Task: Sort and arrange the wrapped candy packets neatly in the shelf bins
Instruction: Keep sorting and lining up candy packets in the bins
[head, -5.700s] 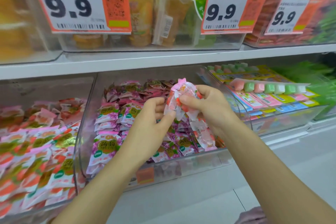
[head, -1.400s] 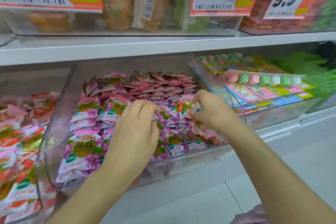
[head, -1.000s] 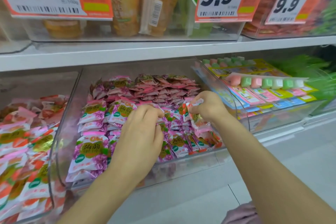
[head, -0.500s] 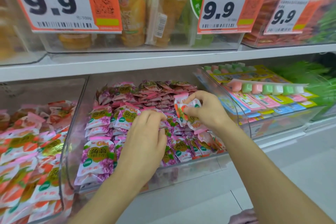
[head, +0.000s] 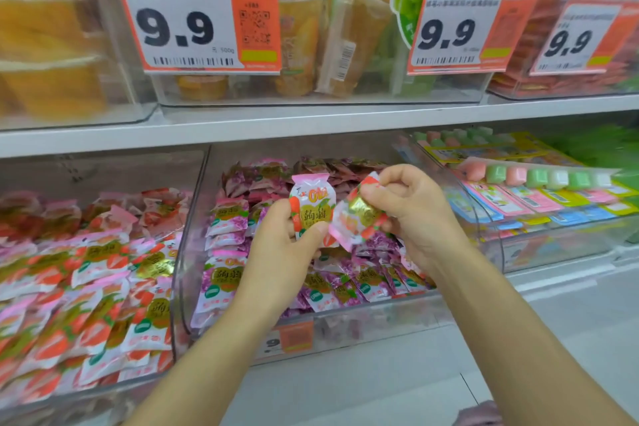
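Observation:
Both hands are raised over the middle clear bin (head: 193, 252), which holds several purple-patterned candy packets (head: 224, 277). My left hand (head: 280, 252) pinches an upright red-and-pink packet (head: 313, 207) with its printed face toward me. My right hand (head: 411, 211) grips a second red-and-pink packet (head: 359, 218), tilted, its lower end close to the first packet. The clear bin (head: 103, 387) to the left is filled with several packets (head: 100, 259) of that same red-and-pink kind.
A right-hand bin (head: 553, 245) holds flat colourful packs and a strip of pink and green sweets (head: 539, 178). The white shelf (head: 311, 121) above carries clear bins with orange price tags (head: 197, 17). White flooring lies below the shelf front.
Both hands have lifted out of the middle bin. My left hand, earlier flat among the purple packets, now holds a red-and-pink packet; my right hand still holds its own, higher.

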{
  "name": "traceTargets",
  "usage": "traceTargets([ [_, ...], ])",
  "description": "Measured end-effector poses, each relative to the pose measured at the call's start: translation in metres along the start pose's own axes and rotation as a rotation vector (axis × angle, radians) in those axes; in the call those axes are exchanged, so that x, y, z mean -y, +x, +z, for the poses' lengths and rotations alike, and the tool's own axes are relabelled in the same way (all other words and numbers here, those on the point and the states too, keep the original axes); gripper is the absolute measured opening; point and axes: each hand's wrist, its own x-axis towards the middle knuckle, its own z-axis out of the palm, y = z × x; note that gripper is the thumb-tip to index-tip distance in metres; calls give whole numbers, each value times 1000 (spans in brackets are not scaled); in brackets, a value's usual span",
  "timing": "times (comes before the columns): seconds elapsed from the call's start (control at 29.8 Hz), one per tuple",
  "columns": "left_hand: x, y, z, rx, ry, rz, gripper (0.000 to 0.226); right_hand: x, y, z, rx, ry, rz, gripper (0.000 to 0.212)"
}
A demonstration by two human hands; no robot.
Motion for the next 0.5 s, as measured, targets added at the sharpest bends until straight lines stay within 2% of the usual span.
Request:
traceTargets([
  [0.07,-1,-2,-4,2,-35,-31,11,2,-1,4,-34,181,111,16],
  [0.17,-5,-6,-7,-21,-179,-73,1,1,-6,14,61,316,186,19],
  [0.27,-12,-11,-9,-82,-250,-64,8,-4,-16,30,121,71,126,17],
  [0.37,-20,-22,-20,-116,-76,-27,18,1,-25,41,169,-114,41,16],
  [0.44,-26,-30,-34,-107,-19,-20,19,11,-31,48,244,-110,39,12],
  [0.5,-31,-41,-52,-89,19,2,15,23,-37,59,328,-66,30,18],
])
